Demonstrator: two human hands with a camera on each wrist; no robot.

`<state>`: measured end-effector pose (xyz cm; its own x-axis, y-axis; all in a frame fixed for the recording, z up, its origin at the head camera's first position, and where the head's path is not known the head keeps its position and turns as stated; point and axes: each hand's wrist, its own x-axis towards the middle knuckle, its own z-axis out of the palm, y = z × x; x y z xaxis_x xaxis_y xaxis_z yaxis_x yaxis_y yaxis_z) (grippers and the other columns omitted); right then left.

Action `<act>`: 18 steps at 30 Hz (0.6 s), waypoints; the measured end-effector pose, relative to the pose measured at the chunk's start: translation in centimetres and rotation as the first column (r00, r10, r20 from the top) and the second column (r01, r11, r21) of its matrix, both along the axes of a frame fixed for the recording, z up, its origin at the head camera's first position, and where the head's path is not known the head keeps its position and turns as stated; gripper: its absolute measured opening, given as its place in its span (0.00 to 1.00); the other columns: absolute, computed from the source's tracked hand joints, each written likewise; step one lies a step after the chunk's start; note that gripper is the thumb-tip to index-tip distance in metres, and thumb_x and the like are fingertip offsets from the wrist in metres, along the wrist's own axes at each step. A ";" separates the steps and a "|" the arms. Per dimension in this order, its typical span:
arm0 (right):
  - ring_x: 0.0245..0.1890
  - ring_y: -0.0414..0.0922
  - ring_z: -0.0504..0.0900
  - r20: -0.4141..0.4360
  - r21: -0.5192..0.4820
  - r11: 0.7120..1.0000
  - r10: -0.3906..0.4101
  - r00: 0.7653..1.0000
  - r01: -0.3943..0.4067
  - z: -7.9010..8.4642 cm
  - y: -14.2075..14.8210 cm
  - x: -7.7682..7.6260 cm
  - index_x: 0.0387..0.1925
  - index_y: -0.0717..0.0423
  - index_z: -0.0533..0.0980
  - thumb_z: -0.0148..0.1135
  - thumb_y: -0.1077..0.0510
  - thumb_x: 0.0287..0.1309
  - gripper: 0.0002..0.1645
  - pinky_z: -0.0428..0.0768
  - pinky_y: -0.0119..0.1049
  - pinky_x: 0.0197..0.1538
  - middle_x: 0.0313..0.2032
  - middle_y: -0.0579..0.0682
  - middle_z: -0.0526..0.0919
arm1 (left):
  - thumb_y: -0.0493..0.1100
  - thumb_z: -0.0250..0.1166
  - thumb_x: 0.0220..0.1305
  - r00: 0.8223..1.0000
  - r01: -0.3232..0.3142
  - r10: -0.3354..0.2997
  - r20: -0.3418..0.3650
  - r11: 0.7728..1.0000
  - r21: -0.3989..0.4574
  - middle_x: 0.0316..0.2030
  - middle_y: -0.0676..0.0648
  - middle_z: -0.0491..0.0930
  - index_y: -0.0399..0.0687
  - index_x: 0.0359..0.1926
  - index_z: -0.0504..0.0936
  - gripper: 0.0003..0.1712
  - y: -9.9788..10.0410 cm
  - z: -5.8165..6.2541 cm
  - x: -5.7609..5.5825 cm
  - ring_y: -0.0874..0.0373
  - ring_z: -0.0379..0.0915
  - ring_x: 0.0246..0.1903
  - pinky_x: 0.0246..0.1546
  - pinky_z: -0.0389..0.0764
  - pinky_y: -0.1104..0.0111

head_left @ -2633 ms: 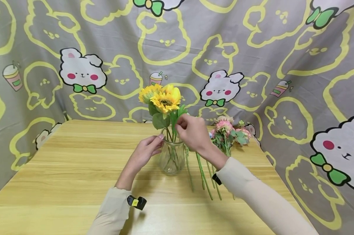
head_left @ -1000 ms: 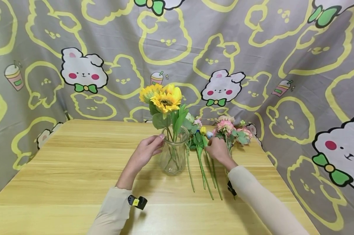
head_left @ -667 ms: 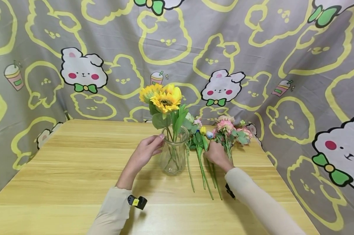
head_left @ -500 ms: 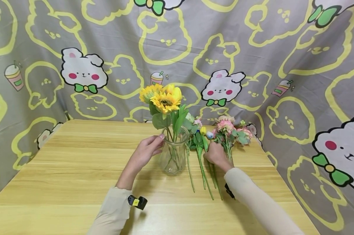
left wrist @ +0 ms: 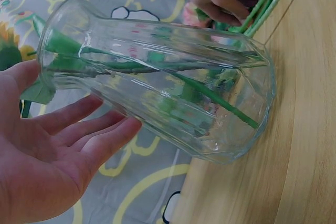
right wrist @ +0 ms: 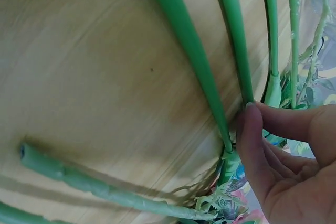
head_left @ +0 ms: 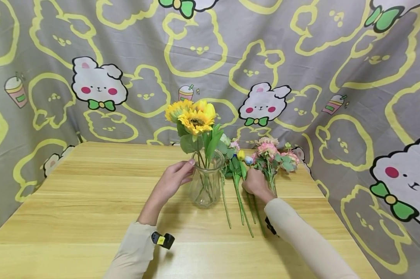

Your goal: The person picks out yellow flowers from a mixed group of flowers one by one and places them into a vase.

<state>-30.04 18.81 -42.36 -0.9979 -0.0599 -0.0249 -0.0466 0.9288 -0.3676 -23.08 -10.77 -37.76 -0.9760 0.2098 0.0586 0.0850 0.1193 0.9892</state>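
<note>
A clear glass vase point(head_left: 205, 190) stands upright on the wooden table, holding sunflowers point(head_left: 197, 121) and a yellow tulip point(head_left: 207, 108). My left hand point(head_left: 174, 176) steadies it from the left, thumb at the rim; in the left wrist view the fingers point(left wrist: 113, 140) lie loosely extended along the glass. My right hand point(head_left: 257, 183) reaches down among the loose flowers and pinches a tulip's green stem between thumb and forefinger. Just beyond that hand shows a pale blue tulip bud point(head_left: 248, 160). In the right wrist view the fingertips partly hide where the green stems point(right wrist: 181, 40) meet them.
Pink flowers point(head_left: 267, 150) with leaves lie right of my right hand. A small yellow tulip point(head_left: 241, 155) and more stems point(head_left: 239, 201) lie between it and the vase. A printed curtain point(head_left: 140, 46) surrounds the table point(head_left: 91, 209).
My right hand has left the flowers in the vase and moved right and down to the loose tulips. One stem end there has shifted slightly. The left hand stays at the vase.
</note>
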 end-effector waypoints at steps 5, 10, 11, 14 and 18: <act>0.15 0.39 0.50 0.012 -0.026 1.000 -0.002 1.000 0.002 -0.1 0.1 -0.1 0.10 0.47 0.57 0.51 0.72 0.48 0.23 0.51 0.30 0.19 0.12 0.42 0.52 | 0.70 0.54 0.72 1.000 0.001 -0.001 -0.002 1.000 0.002 0.67 0.34 0.72 0.36 0.70 0.70 0.45 0.0 0.0 0.0 0.43 0.71 0.68 0.63 0.81 0.59; 0.15 0.39 0.50 0.028 -0.061 0.998 -0.008 1.000 0.010 -0.2 0.1 0.0 0.10 0.47 0.57 0.50 0.73 0.47 0.23 0.50 0.29 0.18 0.12 0.42 0.51 | 0.69 0.54 0.72 1.000 0.002 -0.002 -0.002 1.000 0.005 0.67 0.34 0.72 0.35 0.70 0.70 0.45 0.0 0.0 0.0 0.42 0.71 0.68 0.63 0.81 0.59; 0.15 0.39 0.50 0.028 -0.063 0.998 -0.009 1.000 0.011 -0.2 0.1 0.0 0.10 0.48 0.57 0.50 0.73 0.47 0.23 0.50 0.29 0.18 0.12 0.42 0.52 | 0.69 0.54 0.72 1.000 0.001 -0.001 -0.001 1.000 0.005 0.67 0.34 0.72 0.35 0.70 0.70 0.45 0.0 0.0 0.0 0.42 0.71 0.68 0.63 0.81 0.59; 0.15 0.39 0.51 0.024 -0.057 0.998 -0.017 1.000 0.018 -0.2 0.0 0.0 0.10 0.47 0.57 0.50 0.72 0.48 0.23 0.51 0.29 0.18 0.12 0.42 0.52 | 0.69 0.54 0.72 1.000 0.000 0.000 -0.002 1.000 0.003 0.67 0.33 0.72 0.35 0.70 0.70 0.45 0.0 0.1 0.0 0.42 0.71 0.68 0.63 0.81 0.59; 0.15 0.40 0.53 0.022 -0.053 0.998 -0.028 0.999 0.029 -0.2 0.0 -0.1 0.11 0.47 0.57 0.51 0.71 0.49 0.23 0.52 0.30 0.18 0.12 0.42 0.52 | 0.69 0.54 0.72 1.000 0.000 0.000 -0.004 1.000 0.005 0.67 0.33 0.73 0.35 0.70 0.70 0.45 0.0 0.0 0.0 0.42 0.71 0.68 0.63 0.81 0.59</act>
<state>-30.15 18.85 -42.52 -0.9985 -0.0333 -0.0436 -0.0121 0.9085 -0.4177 -23.07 -10.73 -37.73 -0.9757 0.2098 0.0635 0.0891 0.1147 0.9894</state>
